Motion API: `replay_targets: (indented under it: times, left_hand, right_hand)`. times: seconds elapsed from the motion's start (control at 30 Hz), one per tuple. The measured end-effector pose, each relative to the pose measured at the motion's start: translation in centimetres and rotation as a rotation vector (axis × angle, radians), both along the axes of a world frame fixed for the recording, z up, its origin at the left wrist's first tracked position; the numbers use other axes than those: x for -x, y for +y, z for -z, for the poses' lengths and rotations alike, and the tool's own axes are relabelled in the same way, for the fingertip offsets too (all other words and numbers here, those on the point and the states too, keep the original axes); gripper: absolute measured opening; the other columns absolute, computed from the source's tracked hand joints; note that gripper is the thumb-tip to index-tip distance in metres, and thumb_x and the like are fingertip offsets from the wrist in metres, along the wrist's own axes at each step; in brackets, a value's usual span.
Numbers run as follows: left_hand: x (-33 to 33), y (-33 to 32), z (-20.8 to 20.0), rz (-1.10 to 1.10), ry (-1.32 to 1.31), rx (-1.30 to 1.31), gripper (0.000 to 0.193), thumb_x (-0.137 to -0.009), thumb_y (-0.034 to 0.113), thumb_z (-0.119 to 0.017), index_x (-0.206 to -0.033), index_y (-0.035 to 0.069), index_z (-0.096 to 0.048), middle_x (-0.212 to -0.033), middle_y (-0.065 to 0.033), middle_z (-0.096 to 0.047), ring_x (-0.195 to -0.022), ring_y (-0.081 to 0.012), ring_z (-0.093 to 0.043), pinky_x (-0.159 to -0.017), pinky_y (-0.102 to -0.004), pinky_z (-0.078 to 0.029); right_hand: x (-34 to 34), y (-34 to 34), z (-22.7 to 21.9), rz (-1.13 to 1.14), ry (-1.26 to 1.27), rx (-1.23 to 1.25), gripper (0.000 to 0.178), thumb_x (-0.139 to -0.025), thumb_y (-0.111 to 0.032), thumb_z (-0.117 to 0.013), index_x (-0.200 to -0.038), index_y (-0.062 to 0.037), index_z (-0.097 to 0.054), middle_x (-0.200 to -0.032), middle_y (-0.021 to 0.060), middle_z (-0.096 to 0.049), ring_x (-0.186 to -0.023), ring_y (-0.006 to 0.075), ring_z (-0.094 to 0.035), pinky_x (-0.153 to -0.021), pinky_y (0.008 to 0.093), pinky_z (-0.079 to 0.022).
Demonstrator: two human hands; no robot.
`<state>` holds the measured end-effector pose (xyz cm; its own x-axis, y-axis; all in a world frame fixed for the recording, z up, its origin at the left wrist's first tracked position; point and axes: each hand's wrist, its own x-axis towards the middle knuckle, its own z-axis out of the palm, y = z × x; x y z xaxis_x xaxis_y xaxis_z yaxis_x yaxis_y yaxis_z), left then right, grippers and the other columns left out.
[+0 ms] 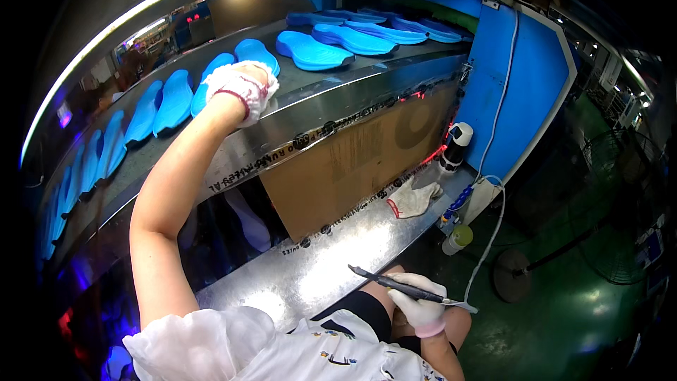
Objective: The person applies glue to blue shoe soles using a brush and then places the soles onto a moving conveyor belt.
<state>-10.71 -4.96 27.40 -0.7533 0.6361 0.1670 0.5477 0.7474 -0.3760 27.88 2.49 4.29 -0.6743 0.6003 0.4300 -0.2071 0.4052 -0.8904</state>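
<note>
My gloved left hand (pixel 243 88) curled over a blue sole (pixel 255 53) on the conveyor (pixel 296 116) — my right hand (pixel 422 303) gripping a dark brush (pixel 395 284), long axis pointing up-left.

Bright blue soles (pixel 314 50) lie on a grey belt (pixel 303 83). The left hand (pixel 242 87) wears a white glove with dark red trim; the right hand (pixel 423 305) a plain white one, holding a dark brush (pixel 395 284). Brown cardboard (pixel 352 159), a blue panel (pixel 515 92), a white glove (pixel 412 198) edged red, green floor (pixel 564 310)

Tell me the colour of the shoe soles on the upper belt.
Bright blue. The shoe soles show best in the head view, by the gloved left hand.
</note>
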Motion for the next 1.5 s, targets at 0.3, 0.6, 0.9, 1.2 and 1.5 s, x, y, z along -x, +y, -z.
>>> replay_targets:
  times: [0.3,0.6,0.9,1.2,1.5]
  left_hand:
    - [-4.7,8.2,5.8,0.725,0.306,-0.312,0.065,-0.099,0.058,-0.047,-0.137,0.006,-0.054,-0.152,-0.0148,-0.045,-0.135,-0.0344,-0.049,-0.104,-0.0499,-0.046]
    - [-3.7,8.6,2.3,0.569,-0.014,-0.371,0.047,-0.103,0.044,-0.045,-0.119,0.005,-0.066,-0.119,-0.02,-0.066,-0.113,-0.0358,-0.064,-0.095,-0.0456,-0.052]
    - [1.5,-0.7,1.2,0.027,0.205,-0.12,0.015,-0.082,0.006,-0.065,-0.091,0.009,-0.077,-0.106,-0.0158,-0.074,-0.099,-0.032,-0.073,-0.074,-0.0442,-0.059]
    - [4.9,-1.7,6.1,0.379,0.11,-0.595,0.048,-0.093,0.026,-0.065,-0.135,0.005,-0.059,-0.122,-0.0231,-0.067,-0.107,-0.0371,-0.066,-0.088,-0.0452,-0.051]
    - [13.1,3.7,5.8,0.308,-0.166,-0.818,0.051,-0.102,0.043,-0.045,-0.12,0.0,-0.063,-0.105,-0.0184,-0.07,-0.091,-0.0319,-0.064,-0.083,-0.0398,-0.047]
  right_hand:
    - [-0.4,-0.3,0.2,-0.009,0.002,0.077,0.023,-0.076,0.002,-0.077,-0.098,0.0024,-0.073,-0.092,0.0115,-0.076,-0.079,0.0168,-0.072,-0.072,0.0277,-0.058]
    - [-1.9,-0.8,0.8,0.047,-0.057,0.202,0.02,-0.076,0.003,-0.075,-0.096,0.0031,-0.074,-0.092,0.0105,-0.075,-0.081,0.0158,-0.07,-0.075,0.0274,-0.056]
    - [-0.9,-1.0,1.9,0.041,-0.02,0.084,0.022,-0.083,-0.003,-0.078,-0.104,0.0018,-0.074,-0.094,0.0082,-0.076,-0.081,0.0097,-0.07,-0.073,0.024,-0.055]
    - [-0.6,-0.5,5.3,0.071,-0.11,0.039,0.023,-0.087,-0.02,-0.076,-0.107,-0.0082,-0.074,-0.09,0.0044,-0.076,-0.072,0.0137,-0.069,-0.07,0.0286,-0.054]
    - [-1.4,-1.2,3.9,0.074,-0.06,0.124,0.026,-0.087,-0.018,-0.077,-0.111,-0.0075,-0.074,-0.089,0.0073,-0.075,-0.079,0.0148,-0.068,-0.073,0.03,-0.053]
